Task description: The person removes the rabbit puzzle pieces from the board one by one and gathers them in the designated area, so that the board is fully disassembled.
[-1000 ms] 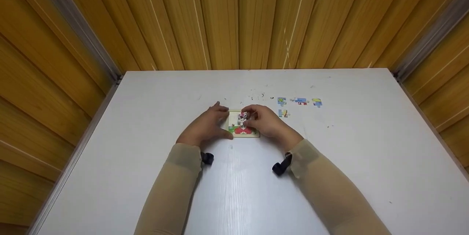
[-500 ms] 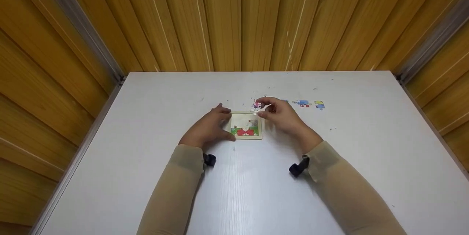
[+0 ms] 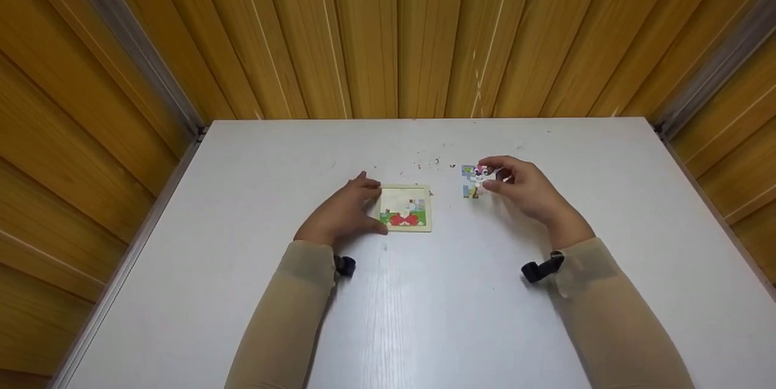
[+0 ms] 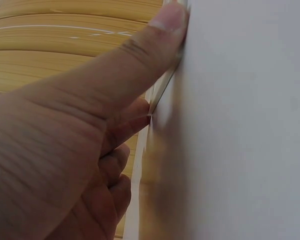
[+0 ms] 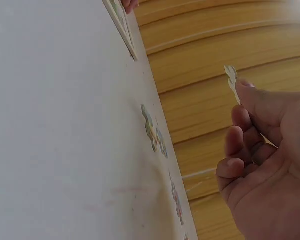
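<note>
Nearest, at the lower edge of the head view, are 2 tan sleeves (image 3: 276,316), 1 lower left of centre and 1 lower right. A black wrist device (image 3: 345,266) shows at the left cuff and another at the right, making 2.

Beyond them are 2 hands. The left hand (image 3: 339,207), just left of centre, has its grip spread wide, the thumb at the lower left corner of 1 pale puzzle tray (image 3: 394,198) and the fingers at its upper left, holding that side. The tray lies flat mid-frame on the white surface (image 3: 424,316); red and green artwork fills its lower part, bare wood the upper left.

The right hand (image 3: 527,189), right of centre, has its grip nearly closed: thumb and forefinger pinch 1 pink and white puzzle piece (image 3: 481,171), raised off the surface in the right wrist view. Just left of and beneath it, 2 loose pieces (image 3: 468,192) show in the head view; the right wrist view shows at least 3, so the hand hides some.

Dark specks (image 3: 436,162) lie above the tray. Farthest, across the top, stands a wood-slat wall (image 3: 424,31).
</note>
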A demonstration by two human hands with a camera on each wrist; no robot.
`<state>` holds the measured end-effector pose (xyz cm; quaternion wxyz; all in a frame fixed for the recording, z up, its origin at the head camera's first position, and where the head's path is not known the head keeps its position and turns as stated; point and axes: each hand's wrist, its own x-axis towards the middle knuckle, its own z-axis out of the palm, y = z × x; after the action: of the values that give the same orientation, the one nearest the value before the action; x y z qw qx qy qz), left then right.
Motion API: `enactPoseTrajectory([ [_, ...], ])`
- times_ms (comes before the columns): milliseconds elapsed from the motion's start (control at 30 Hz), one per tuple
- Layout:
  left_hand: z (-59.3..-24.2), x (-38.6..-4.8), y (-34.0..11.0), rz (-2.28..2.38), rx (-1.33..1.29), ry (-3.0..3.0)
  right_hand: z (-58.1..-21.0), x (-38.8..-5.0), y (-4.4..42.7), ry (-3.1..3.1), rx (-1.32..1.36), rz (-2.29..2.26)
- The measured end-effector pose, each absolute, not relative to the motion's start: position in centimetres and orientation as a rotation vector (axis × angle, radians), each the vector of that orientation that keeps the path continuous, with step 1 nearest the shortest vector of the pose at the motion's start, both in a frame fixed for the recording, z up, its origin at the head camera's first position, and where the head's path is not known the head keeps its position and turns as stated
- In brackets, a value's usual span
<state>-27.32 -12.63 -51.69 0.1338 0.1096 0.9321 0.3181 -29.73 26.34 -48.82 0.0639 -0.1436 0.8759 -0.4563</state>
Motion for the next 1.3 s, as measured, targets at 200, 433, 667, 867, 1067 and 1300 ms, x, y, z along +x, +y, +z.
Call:
enactPoseTrajectory([
  [200,-51.9,-27.5,-12.7,0.912,0.34,2.696,-49.8,-30.7,28.7,2.671,-0.353,-1.225],
  [433,-52.1,-27.8,-12.7,0.924,0.335,2.691,-50.4,-31.4,30.4,2.657,-0.304,-1.146],
  [667,-52.0,-28.0,-12.7,0.897,0.374,2.707,-50.7,-31.4,31.3,2.647,-0.275,-1.056],
  [867,-51.9,-28.1,-12.7,0.902,0.392,2.711,-51.0,-31.7,31.5,2.641,-0.272,-1.02],
  [1067,-51.8,-28.1,-12.6,0.889,0.398,2.717,-51.0,-31.5,31.3,2.657,-0.273,-1.006],
  [1300,-51.8,-28.1,-12.7,0.826,0.435,2.762,-50.9,-31.1,31.2,2.665,-0.308,-0.983],
])
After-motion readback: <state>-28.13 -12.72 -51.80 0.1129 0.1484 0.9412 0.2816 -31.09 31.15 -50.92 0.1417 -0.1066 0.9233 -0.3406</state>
